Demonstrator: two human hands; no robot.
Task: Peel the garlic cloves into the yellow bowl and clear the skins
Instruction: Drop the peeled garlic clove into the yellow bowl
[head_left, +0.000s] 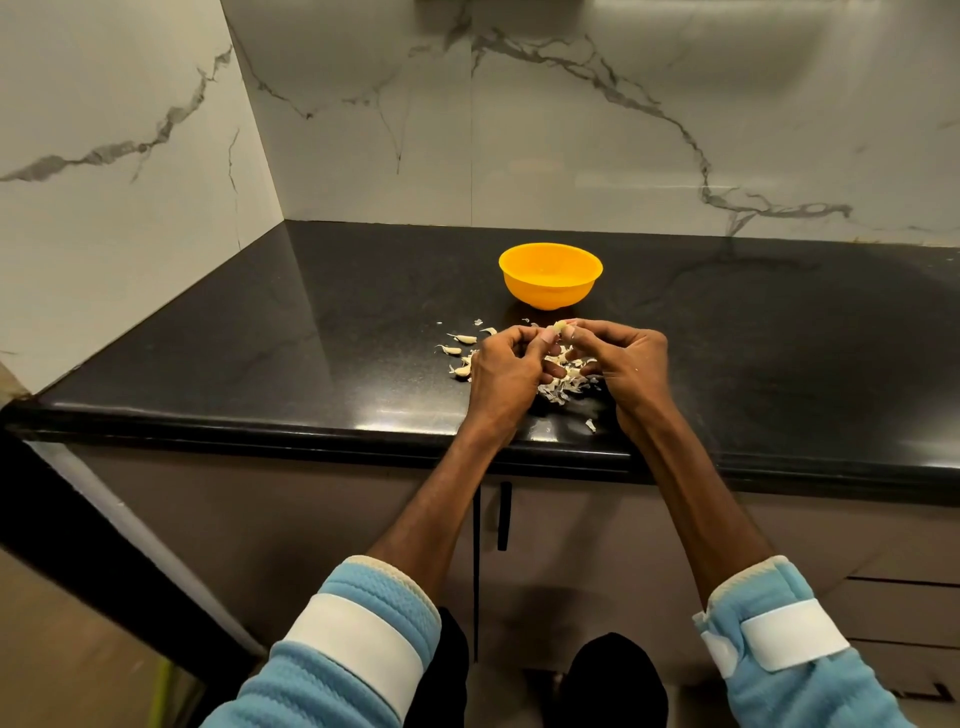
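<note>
Both hands pinch one garlic clove (559, 327) over a heap of skins (563, 387) on the black worktop (311, 322).
A few loose cloves (460, 339) lie just left of the left hand (501, 366), whose curled fingers and thumb nip the clove; the right hand (631, 364), fingers likewise curled, clamps its other side, both forearms stretched forward over the worktop's front edge. The yellow bowl (550, 283) stands just beyond the hands.

We only get the clove (559, 327) tip — rest buried between left hand (501, 371) and right hand (631, 364) fingertips; skin pile (563, 391) partly under them — yellow bowl (550, 292) floor unreadable.
</note>
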